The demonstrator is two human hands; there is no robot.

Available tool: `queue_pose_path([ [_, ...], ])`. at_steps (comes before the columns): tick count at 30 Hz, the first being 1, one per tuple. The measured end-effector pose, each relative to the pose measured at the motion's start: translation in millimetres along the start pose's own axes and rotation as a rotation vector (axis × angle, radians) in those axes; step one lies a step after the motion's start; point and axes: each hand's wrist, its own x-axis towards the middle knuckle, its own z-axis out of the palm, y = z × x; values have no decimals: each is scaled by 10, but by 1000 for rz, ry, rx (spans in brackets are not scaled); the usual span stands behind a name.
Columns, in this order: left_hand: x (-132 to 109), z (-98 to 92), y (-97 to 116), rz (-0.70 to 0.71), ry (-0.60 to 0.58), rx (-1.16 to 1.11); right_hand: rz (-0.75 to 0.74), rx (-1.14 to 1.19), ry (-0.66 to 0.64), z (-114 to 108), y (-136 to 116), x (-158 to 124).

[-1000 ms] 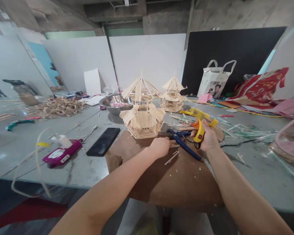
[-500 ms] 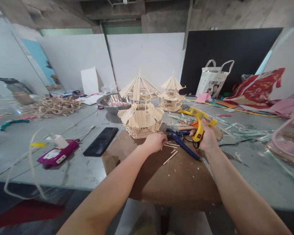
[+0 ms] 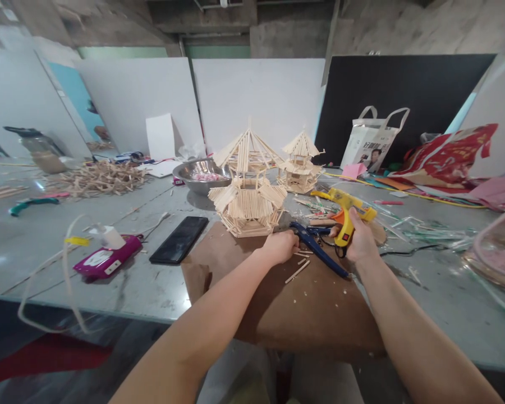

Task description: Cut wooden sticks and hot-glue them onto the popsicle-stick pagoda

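My right hand (image 3: pixel 361 241) grips a yellow glue gun (image 3: pixel 344 207) by its handle, nozzle pointing left, above the table. My left hand (image 3: pixel 281 246) is curled knuckles-up on the brown paper sheet (image 3: pixel 278 303), beside blue-handled pliers (image 3: pixel 315 247) and loose short wooden sticks (image 3: pixel 297 271); what its fingers hold is hidden. Just beyond it stands a stick-built pavilion model (image 3: pixel 248 205). Two more stick pavilions (image 3: pixel 299 163) stand behind.
A black phone (image 3: pixel 179 240) and a magenta pack (image 3: pixel 107 260) lie left on the grey table (image 3: pixel 46 241). A metal bowl (image 3: pixel 200 177), a heap of sticks (image 3: pixel 101 178), a white bag (image 3: pixel 372 140) and red fabric (image 3: pixel 446 154) sit further back.
My left hand has slid back right along the paper towards the pliers, having shifted left half a second earlier. The right hand keeps the glue gun in about the same place.
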Motion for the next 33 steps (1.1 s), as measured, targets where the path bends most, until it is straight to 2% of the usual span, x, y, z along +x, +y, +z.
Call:
queue_pose_path([
  [6,-36,-35,-12,7,-64,18,12,-13,-9,0,9,-8],
  [10,-119,-118,50,15,18,37,-6,-8,-10,9,9,-37],
  [15,-293,-448,-6,-71,240,-140,-10,-10,-2,-8,18,-44],
  [17,-374,-634,-109,-123,413,-294,-13,-14,7,-13,21,-41],
  [20,-452,-906,-317,-267,830,-580,8,-10,0,-12,21,-43],
  [23,-448,-1109,-513,-346,1019,-1000,23,-5,-3,-14,23,-44],
  [25,-411,-1186,-612,-377,1084,-1145,24,-4,5,-19,26,-40],
  [27,-368,-1219,-681,-412,1109,-1182,28,1,12,-24,28,-37],
  [33,-279,-1220,-746,-475,1065,-1204,41,4,31,11,2,-61],
])
